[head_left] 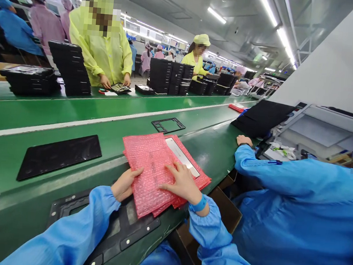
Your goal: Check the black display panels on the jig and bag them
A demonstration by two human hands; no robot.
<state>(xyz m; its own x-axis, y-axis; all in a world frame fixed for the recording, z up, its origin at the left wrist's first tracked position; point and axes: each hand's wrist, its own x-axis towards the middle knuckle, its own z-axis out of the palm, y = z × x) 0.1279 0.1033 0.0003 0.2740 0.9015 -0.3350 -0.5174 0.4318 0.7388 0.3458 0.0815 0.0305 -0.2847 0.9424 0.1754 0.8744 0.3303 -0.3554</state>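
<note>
Pink bubble-wrap bags (150,171) lie in a small overlapping stack in front of me. My left hand (126,183) pinches the left edge of the top bag, thumb above and fingers partly hidden below. Spread fingers of my right hand (182,182) rest on that bag's right side. A white-edged flat panel (182,155) shows between the top bag and another pink bag (203,178) under it; the rest of it is covered. Beneath my left forearm and the bags sits a black frame fixture (138,233) with round metal dots.
A black screen panel (60,155) lies on the green bench at left, a thin black frame (168,125) beyond the bags. Stacked black trays (72,69) line the far side, where a person in yellow (100,47) works. A blue-sleeved co-worker (300,201) sits close at right.
</note>
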